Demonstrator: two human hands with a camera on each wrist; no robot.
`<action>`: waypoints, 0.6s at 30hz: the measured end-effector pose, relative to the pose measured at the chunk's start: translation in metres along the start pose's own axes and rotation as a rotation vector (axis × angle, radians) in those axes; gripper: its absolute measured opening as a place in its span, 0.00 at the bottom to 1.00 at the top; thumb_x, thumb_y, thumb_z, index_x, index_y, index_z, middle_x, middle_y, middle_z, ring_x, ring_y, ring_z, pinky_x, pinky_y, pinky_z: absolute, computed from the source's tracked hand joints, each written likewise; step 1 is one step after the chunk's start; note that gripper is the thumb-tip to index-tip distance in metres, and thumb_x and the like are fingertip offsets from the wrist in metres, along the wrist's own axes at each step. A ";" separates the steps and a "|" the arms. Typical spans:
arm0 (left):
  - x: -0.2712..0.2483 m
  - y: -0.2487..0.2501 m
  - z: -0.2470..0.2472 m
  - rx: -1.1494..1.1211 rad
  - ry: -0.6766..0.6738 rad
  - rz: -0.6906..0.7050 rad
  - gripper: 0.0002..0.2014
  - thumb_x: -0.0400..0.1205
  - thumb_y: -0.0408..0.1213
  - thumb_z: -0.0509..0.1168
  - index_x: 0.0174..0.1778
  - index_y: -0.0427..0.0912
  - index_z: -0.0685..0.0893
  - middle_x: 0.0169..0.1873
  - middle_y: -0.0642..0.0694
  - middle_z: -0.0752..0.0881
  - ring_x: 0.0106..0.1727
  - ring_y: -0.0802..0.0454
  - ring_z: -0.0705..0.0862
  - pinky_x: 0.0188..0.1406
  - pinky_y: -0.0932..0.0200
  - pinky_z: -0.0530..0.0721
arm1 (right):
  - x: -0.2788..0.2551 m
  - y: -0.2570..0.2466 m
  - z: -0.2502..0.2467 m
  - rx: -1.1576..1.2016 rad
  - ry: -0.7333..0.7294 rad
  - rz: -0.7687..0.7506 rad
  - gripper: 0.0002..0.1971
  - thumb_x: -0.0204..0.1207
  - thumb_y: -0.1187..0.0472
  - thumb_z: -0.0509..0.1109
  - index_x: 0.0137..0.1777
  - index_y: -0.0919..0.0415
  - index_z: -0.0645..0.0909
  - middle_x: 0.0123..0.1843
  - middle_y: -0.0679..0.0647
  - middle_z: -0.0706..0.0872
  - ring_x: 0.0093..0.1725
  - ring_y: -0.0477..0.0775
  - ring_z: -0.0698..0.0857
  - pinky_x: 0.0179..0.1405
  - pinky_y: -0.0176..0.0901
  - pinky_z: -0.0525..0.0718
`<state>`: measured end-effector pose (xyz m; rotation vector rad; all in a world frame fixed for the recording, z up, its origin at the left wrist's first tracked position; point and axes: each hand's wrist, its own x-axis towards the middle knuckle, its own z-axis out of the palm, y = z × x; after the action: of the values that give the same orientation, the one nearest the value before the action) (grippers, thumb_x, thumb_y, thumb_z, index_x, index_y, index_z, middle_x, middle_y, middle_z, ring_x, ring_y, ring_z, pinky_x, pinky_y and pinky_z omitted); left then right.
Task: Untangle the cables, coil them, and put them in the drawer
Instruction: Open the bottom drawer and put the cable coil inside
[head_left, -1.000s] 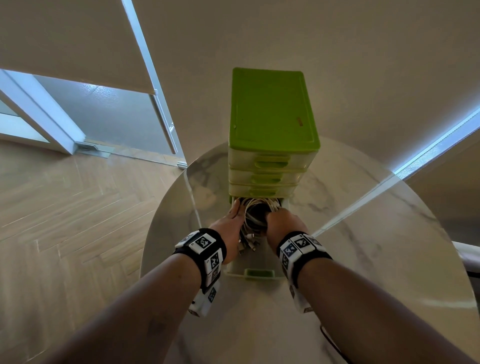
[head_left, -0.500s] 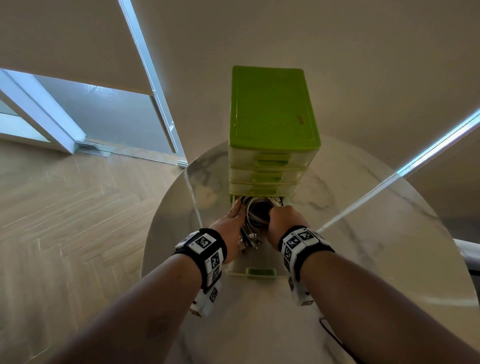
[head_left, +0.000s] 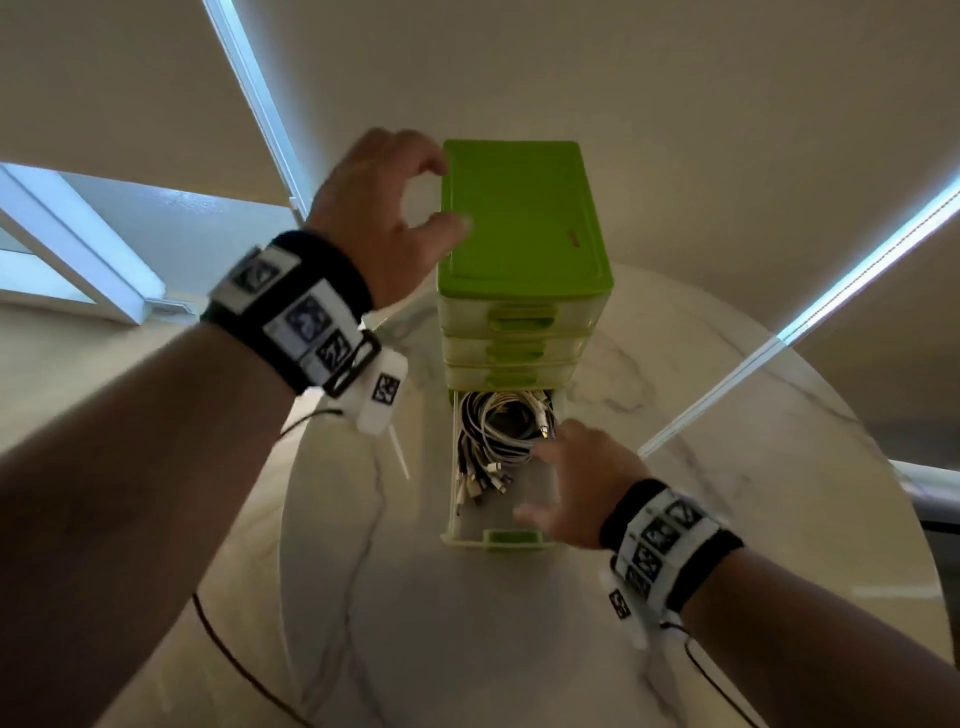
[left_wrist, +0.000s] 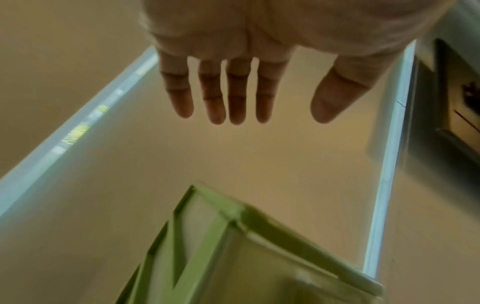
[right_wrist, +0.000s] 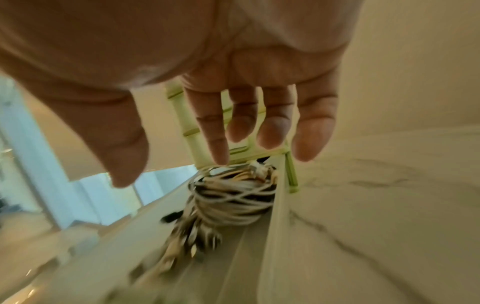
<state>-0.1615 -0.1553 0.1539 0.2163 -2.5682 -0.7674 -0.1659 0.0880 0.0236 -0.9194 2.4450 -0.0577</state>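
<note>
1. Round table (head_left: 727, 467), white marble-look top with grey veining, glossy; window light reflects across it.
2. Behind the table, plain beige roller blinds (head_left: 675, 104) cover most of the glazing. Thin bright strips of daylight (head_left: 857, 270) show at the blind edges, one on the left and one on the right.
3. Lower left, an uncovered pane (head_left: 67, 249) with a pale frame, bluish-white light coming through.
4. Floor (head_left: 78, 389) at left looks pale, possibly wood; too blurred to be sure.
5. Left wrist view: a dark framed shape (left_wrist: 451, 102) at far right, unidentifiable.
</note>
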 end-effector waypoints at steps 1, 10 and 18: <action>0.014 0.004 0.001 0.064 -0.158 0.021 0.32 0.74 0.59 0.63 0.73 0.50 0.76 0.73 0.43 0.75 0.71 0.47 0.74 0.71 0.53 0.70 | -0.007 -0.002 0.010 -0.043 -0.049 -0.021 0.39 0.64 0.28 0.71 0.71 0.48 0.73 0.67 0.51 0.74 0.66 0.57 0.78 0.62 0.57 0.84; 0.036 -0.005 0.040 0.516 -0.840 0.011 0.45 0.77 0.66 0.64 0.84 0.69 0.44 0.87 0.51 0.43 0.86 0.36 0.40 0.81 0.27 0.50 | -0.015 -0.012 0.048 -0.165 -0.120 -0.061 0.11 0.80 0.63 0.61 0.59 0.57 0.79 0.62 0.56 0.78 0.59 0.63 0.82 0.56 0.57 0.83; 0.039 -0.002 0.039 0.517 -0.798 0.036 0.49 0.76 0.41 0.75 0.85 0.66 0.50 0.87 0.50 0.49 0.86 0.39 0.50 0.81 0.39 0.56 | -0.003 -0.019 0.039 -0.227 -0.117 -0.078 0.15 0.82 0.59 0.58 0.63 0.55 0.82 0.59 0.54 0.81 0.57 0.63 0.86 0.55 0.55 0.82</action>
<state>-0.2143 -0.1487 0.1384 0.0090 -3.4856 -0.1485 -0.1340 0.0806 -0.0044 -1.0837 2.3391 0.2449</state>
